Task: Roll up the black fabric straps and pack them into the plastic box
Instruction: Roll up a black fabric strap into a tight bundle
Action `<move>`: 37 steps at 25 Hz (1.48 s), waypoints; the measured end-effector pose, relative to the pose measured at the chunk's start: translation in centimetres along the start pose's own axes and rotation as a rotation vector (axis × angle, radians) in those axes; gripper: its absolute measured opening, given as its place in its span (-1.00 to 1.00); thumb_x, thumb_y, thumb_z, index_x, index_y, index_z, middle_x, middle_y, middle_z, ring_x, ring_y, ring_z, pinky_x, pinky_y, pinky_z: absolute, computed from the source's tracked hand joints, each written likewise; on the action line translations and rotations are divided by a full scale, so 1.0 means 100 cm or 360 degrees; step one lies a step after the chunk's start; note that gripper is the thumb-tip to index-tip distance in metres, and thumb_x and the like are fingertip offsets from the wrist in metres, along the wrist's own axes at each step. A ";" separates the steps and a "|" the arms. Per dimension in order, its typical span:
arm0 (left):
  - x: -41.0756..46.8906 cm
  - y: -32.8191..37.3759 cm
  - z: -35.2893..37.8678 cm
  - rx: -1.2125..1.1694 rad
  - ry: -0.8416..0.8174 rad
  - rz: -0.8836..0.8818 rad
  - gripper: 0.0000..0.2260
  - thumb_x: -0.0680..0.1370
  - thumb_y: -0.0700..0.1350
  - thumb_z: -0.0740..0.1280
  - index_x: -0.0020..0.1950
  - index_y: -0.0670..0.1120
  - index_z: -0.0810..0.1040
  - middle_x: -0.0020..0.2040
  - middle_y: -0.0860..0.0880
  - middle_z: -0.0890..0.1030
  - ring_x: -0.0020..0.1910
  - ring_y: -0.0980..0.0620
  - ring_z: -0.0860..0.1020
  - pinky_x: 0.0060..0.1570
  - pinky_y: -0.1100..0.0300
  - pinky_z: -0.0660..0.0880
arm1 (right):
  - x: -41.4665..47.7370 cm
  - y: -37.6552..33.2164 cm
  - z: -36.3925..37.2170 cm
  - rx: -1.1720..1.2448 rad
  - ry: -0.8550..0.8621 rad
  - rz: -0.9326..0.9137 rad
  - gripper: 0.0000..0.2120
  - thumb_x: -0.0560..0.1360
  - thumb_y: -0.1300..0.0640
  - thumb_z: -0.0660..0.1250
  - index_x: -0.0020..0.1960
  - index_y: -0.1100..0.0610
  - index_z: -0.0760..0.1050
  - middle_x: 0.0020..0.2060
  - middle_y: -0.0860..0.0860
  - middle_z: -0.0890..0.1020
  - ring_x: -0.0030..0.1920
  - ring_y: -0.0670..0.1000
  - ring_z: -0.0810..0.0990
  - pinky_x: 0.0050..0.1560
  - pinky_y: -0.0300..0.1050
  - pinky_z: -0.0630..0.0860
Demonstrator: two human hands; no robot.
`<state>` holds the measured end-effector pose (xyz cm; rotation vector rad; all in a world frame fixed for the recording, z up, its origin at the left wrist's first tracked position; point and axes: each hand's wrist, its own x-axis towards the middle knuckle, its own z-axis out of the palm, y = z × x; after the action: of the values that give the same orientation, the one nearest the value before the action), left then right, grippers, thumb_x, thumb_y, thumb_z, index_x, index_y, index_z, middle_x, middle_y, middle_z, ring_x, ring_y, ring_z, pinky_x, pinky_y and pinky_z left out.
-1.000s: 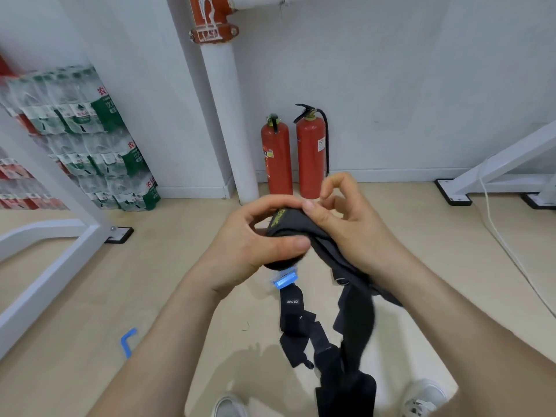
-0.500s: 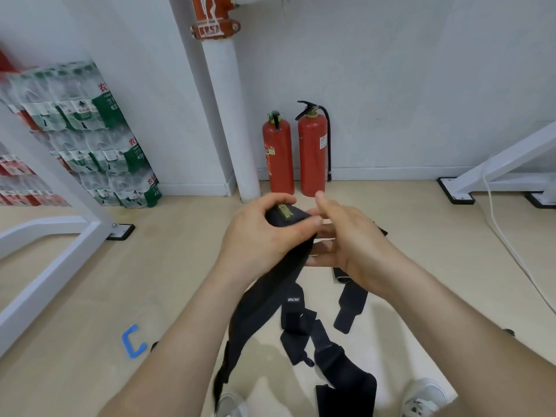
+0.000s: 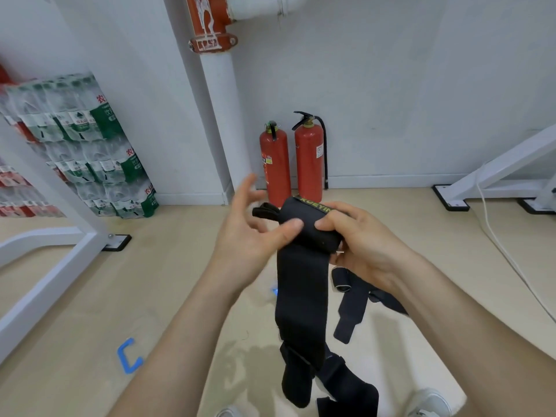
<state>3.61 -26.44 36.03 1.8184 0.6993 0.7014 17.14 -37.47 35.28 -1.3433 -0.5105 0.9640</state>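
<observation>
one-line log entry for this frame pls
phase: rolling; right hand: grips black strap roll; left hand: thumb on roll, fingers spread; tail: hanging; box: unseen

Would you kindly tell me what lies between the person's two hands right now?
In the head view, the rolled end of the black strap lies between the left hand and the right hand, its tail hanging down.

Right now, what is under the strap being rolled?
Loose black straps and a small blue item on the floor; the hanging strap covers whatever lies directly behind it.
</observation>
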 end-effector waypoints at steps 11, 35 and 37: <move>-0.004 -0.013 0.014 -0.0604 -0.0282 -0.0477 -0.78 0.57 -0.04 0.38 0.09 -0.17 0.66 -0.03 -0.16 0.72 -0.03 -0.11 0.69 0.03 0.00 0.60 | 0.005 0.003 -0.010 0.0097 -0.0162 -0.0126 -0.42 0.29 0.25 0.54 0.28 0.14 0.51 0.15 0.20 0.66 0.14 0.21 0.65 0.17 0.24 0.58; -0.024 0.006 -0.013 0.0540 -0.0380 0.1037 -0.81 0.39 -0.28 0.46 -0.13 0.00 0.67 -0.22 0.15 0.63 -0.18 0.21 0.59 -0.15 0.27 0.50 | 0.009 0.006 -0.017 -0.0953 -0.0082 -0.0568 -0.69 0.56 0.20 0.39 0.25 -0.06 0.59 0.14 -0.14 0.66 0.17 -0.16 0.60 0.21 -0.27 0.49; -0.024 0.012 -0.018 0.0842 -0.0170 0.1372 -0.89 0.41 -0.20 0.47 -0.10 -0.03 0.70 -0.25 0.24 0.43 -0.20 0.21 0.46 -0.20 0.32 0.38 | 0.010 0.008 -0.014 -0.0968 -0.0021 -0.0605 -0.69 0.54 0.22 0.42 0.23 -0.05 0.60 0.12 -0.12 0.67 0.16 -0.14 0.61 0.20 -0.22 0.50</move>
<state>0.81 -27.52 37.39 2.6549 -0.0294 1.0141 18.58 -37.50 34.03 -1.6911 -1.0857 0.5139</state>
